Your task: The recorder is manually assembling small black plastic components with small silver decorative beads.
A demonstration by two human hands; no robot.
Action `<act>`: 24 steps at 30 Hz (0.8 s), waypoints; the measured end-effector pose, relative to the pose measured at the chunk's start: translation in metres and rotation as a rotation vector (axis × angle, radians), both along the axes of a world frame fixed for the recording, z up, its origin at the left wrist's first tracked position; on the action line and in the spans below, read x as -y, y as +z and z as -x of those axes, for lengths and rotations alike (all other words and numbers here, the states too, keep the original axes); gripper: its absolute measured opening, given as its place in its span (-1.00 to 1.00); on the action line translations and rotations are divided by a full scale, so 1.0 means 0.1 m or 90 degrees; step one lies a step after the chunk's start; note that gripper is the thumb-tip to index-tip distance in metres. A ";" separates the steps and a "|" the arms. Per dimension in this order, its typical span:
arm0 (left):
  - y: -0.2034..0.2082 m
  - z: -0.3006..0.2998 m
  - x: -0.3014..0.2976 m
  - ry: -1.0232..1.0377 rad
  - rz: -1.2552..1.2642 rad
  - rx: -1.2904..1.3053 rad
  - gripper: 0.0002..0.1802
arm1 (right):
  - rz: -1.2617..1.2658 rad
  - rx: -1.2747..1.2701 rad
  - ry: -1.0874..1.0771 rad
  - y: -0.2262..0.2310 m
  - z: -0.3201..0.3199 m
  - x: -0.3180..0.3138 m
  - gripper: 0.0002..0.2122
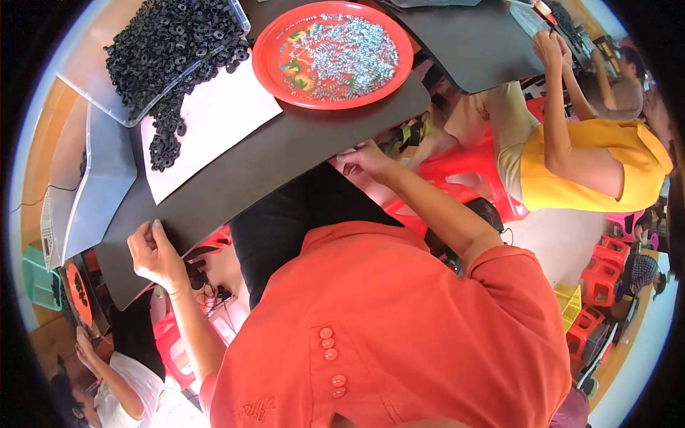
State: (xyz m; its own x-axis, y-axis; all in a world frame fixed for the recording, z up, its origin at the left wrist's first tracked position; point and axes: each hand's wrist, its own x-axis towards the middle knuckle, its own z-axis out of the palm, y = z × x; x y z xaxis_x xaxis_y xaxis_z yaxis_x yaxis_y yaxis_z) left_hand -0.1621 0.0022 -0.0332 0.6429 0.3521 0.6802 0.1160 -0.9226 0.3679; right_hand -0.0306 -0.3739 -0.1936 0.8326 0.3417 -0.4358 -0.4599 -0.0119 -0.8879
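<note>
My left hand (153, 255) lies at the near left edge of the dark table, with its fingers curled in and the thumb close to them. Whatever it may hold is hidden. Farther right, my right hand (365, 161) is at the table's front edge above my lap, its fingers bent together; anything between them is too small to make out. Between and beyond the hands is a white sheet (214, 125) with a spill of small black ring-like parts (165, 143). A red round tray (264, 68) of small silvery springs (353, 57) stands at the back.
A clear plastic bin (89, 85) heaped with black parts (178, 50) tips toward the sheet. A translucent box (103, 175) stands at the table's left end. A person in yellow (592, 164) works at the right, another in white (135, 378) at lower left. Red stools (492, 167) stand nearby.
</note>
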 end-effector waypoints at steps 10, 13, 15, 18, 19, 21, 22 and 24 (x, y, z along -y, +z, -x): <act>0.02 -0.02 0.02 -0.012 0.008 -0.011 -0.92 | 0.164 0.422 0.198 2.20 -0.15 0.54 -0.89; 0.04 -0.04 0.04 -0.026 0.003 -0.020 -0.92 | 0.645 0.924 0.207 2.21 -0.60 0.60 -0.80; 0.04 -0.03 0.03 -0.025 0.009 -0.032 -0.91 | 0.664 0.954 0.245 2.22 -0.69 0.58 -0.73; 0.03 0.01 0.03 -0.018 0.014 -0.035 -0.90 | 0.687 0.868 0.331 2.25 -0.71 0.43 -0.77; 0.04 0.00 0.03 -0.013 0.012 -0.034 -0.90 | 0.683 0.849 0.352 2.23 -0.73 0.40 -0.79; 0.05 0.00 0.04 -0.036 -0.001 -0.020 -0.90 | 0.673 0.833 0.373 2.19 -0.79 0.34 -0.80; 0.04 0.00 0.02 -0.032 0.007 -0.026 -0.90 | 0.649 0.840 0.366 2.16 -0.83 0.30 -0.81; 0.08 0.01 0.03 -0.038 0.019 -0.038 -0.90 | 0.614 0.855 0.336 2.12 -0.93 0.21 -0.83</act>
State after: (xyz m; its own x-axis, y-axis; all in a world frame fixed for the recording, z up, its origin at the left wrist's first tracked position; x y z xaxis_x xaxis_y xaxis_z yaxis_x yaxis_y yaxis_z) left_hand -0.1632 -0.0007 -0.0250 0.7025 0.3322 0.6293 0.0842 -0.9169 0.3900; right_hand 0.0628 -0.3944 0.0184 0.6494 0.7293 0.2155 0.7603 -0.6176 -0.2010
